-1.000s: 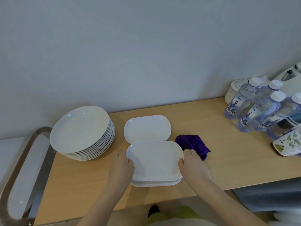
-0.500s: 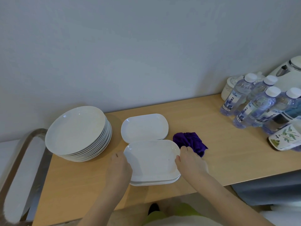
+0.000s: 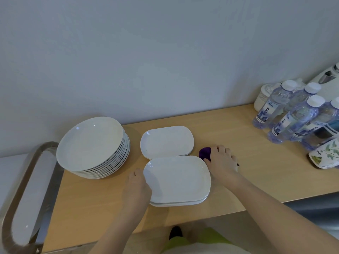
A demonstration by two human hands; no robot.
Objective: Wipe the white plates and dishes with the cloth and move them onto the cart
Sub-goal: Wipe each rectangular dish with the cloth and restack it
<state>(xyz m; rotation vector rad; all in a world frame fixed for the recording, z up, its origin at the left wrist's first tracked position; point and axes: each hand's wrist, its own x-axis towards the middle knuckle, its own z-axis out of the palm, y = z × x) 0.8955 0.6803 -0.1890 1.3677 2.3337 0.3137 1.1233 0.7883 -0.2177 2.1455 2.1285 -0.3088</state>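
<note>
My left grip (image 3: 136,187) holds two stacked oblong dishes (image 3: 177,180); right grip (image 3: 221,161) closes on purple cloth (image 3: 205,153); four bottles (image 3: 293,121) further right, labels unreadable.

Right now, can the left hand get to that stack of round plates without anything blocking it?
Probably yes. The left hand holds the near oblong dish's left edge, and only bare table lies between it and the round plate stack. It would have to let go first.
</note>
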